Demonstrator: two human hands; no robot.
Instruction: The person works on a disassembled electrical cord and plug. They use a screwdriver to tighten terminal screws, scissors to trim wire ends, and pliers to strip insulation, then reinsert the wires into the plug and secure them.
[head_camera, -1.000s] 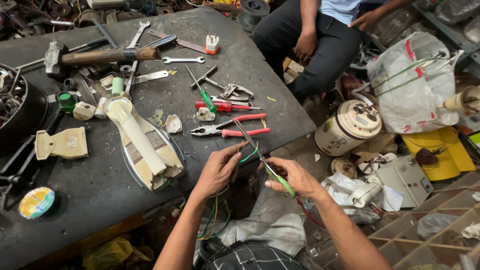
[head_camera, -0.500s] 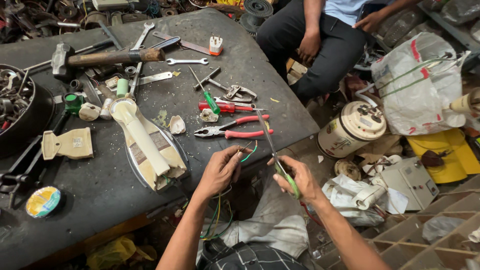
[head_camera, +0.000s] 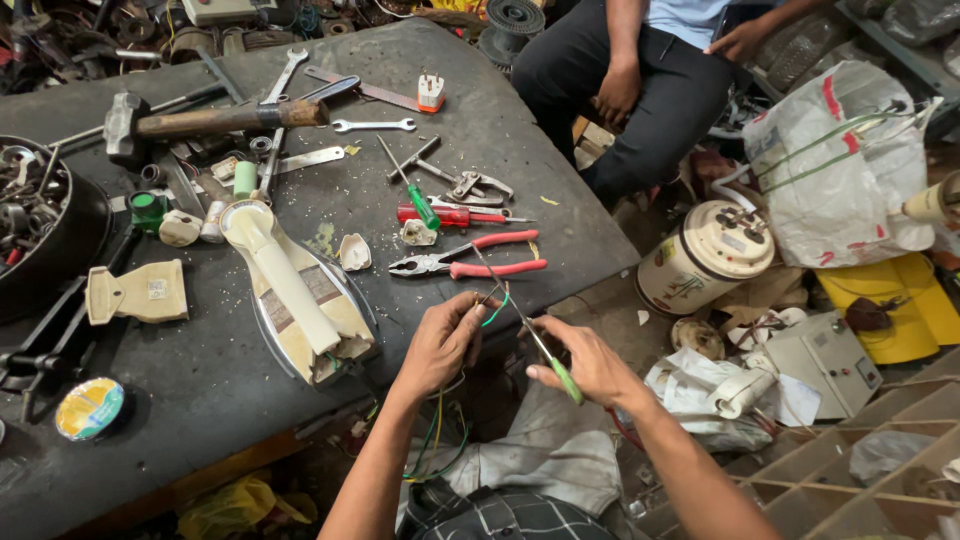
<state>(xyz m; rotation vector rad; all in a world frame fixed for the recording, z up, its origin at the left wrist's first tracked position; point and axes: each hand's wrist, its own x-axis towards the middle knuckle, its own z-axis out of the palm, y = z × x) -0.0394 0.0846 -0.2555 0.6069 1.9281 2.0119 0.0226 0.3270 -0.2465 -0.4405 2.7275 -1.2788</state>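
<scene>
My left hand (head_camera: 447, 345) pinches a bundle of thin green and yellow wires (head_camera: 436, 440) at the near edge of the dark workbench (head_camera: 200, 400); the wires hang down below the hand. My right hand (head_camera: 590, 365) holds a slim screwdriver with a green handle (head_camera: 540, 345), its shaft pointing up and left toward the wire ends by my left fingers. Just beyond both hands lie red-handled pliers (head_camera: 470, 262). An upturned cream clothes iron (head_camera: 295, 295) lies on the bench left of my left hand.
On the bench lie a hammer (head_camera: 200, 120), spanners (head_camera: 372, 125), a red screwdriver (head_camera: 450, 215), a tape roll (head_camera: 88, 408) and a black pan of parts (head_camera: 45, 215). Another person sits at the far side (head_camera: 640, 90). Floor clutter at right includes a cream round appliance (head_camera: 705, 255) and a white bag (head_camera: 840, 170).
Both hands stay close together at the bench edge; the right hand has tilted the screwdriver tip closer to the wire ends. The camera view has shifted slightly.
</scene>
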